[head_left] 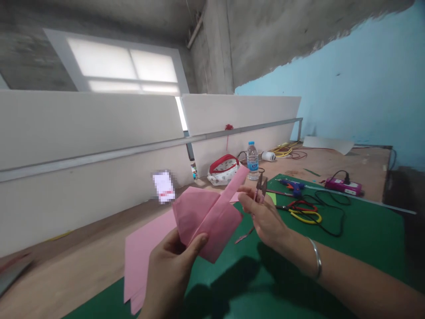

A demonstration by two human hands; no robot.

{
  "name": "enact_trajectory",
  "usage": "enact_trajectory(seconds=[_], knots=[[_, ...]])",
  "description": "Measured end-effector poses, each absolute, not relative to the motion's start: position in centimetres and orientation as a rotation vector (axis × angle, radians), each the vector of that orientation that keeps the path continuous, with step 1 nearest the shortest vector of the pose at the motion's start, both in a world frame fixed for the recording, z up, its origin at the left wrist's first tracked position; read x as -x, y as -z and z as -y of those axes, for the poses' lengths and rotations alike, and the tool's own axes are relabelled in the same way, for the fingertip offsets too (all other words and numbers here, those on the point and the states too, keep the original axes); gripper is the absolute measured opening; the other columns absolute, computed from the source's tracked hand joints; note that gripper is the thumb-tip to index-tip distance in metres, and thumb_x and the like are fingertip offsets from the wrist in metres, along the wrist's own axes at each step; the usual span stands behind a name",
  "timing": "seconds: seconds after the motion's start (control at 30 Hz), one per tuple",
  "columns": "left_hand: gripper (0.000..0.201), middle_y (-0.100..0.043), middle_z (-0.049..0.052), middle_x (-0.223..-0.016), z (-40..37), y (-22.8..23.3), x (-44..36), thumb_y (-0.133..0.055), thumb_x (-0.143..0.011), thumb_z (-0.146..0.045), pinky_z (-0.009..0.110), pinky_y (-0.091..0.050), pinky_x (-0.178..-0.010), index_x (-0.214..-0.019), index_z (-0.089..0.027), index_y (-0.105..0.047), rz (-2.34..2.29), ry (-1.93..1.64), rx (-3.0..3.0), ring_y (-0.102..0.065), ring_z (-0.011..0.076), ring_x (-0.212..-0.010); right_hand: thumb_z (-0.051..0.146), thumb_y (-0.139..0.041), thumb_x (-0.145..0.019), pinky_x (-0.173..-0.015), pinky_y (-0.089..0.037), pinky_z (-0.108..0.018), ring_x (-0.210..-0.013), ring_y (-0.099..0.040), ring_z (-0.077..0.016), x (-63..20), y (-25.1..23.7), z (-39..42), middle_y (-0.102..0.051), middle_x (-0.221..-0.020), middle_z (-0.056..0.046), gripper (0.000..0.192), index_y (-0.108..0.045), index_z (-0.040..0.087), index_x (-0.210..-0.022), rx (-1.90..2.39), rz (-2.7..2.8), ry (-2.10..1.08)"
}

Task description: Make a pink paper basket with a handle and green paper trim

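My left hand (174,261) is closed on a folded piece of pink paper (202,215), thumb on top near its lower edge. A narrow folded strip of it sticks up toward the right. Just right of the paper, my right hand (267,219) is closed around small scissors (260,188) whose dark blades point upward; their handles are mostly hidden by the fingers. The right fingertips are close to the strip; whether they touch it I cannot tell. Larger pink sheets (137,257) lie under and left of my left hand.
On the green mat (368,239) to the right lie red-and-yellow-handled scissors (305,213), a blue glue gun (295,187) and a black cable. Behind stand a water bottle (253,161) and a white-and-red pouch (224,173). A purple power strip (345,185) is farther right.
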State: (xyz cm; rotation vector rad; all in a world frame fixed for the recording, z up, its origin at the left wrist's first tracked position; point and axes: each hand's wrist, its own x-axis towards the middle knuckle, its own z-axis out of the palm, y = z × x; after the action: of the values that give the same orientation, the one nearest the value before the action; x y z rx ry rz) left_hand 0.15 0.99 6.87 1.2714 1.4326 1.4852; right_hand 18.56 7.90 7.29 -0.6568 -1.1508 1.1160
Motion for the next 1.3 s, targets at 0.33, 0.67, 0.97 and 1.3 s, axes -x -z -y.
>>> enact_trajectory(seconds=[0.33,0.67,0.97,1.3], knots=[[0.041,-0.075,0.001,-0.077,-0.9,-6.7,-0.3,-0.077,-0.068,-0.054,0.026,-0.049,-0.069,-0.087,-0.018,-0.076,-1.403,-1.403,-1.179,-0.063,0.0219,-0.081,0.038,-0.075,-0.067,-0.061,-0.040,-0.026,-0.064,-0.048,-0.0134,-18.0,-7.3,-7.2,-0.056,-0.068,0.001,0.028,-0.057,0.017,-0.072,0.801,1.237,-1.166],[0.038,-0.075,-0.001,-0.083,-1.2,-6.0,-0.4,-0.072,-0.074,-0.054,0.026,-0.053,-0.073,-0.092,-0.021,-0.073,-1.264,-1.400,-1.008,-0.066,0.0210,-0.085,0.028,-0.078,-0.061,-0.057,-0.040,-0.025,-0.060,-0.049,-0.0130,-18.1,-8.0,-7.1,-0.058,-0.063,0.002,0.023,-0.059,0.017,-0.066,0.832,1.237,-1.196],[0.049,-0.076,0.006,-0.095,-1.1,-6.5,-1.4,-0.080,-0.066,-0.047,0.031,-0.056,-0.073,-0.104,-0.018,-0.069,-1.205,-1.384,-1.024,-0.069,0.0253,-0.087,0.035,-0.077,-0.064,-0.055,-0.039,-0.025,-0.060,-0.049,-0.0133,-18.1,-7.8,-7.0,-0.057,-0.067,0.001,0.028,-0.056,0.017,-0.071,0.821,1.209,-1.209],[0.040,-0.077,0.010,-0.085,-1.2,-5.6,-1.1,-0.078,-0.067,-0.039,0.041,-0.056,-0.079,-0.095,-0.012,-0.071,-1.269,-1.355,-1.039,-0.071,0.0298,-0.085,0.033,-0.080,-0.059,-0.052,-0.034,-0.023,-0.056,-0.045,-0.0106,-17.4,-6.9,-7.0,-0.055,-0.062,0.003,0.028,-0.062,0.016,-0.072,0.886,1.250,-1.311]])
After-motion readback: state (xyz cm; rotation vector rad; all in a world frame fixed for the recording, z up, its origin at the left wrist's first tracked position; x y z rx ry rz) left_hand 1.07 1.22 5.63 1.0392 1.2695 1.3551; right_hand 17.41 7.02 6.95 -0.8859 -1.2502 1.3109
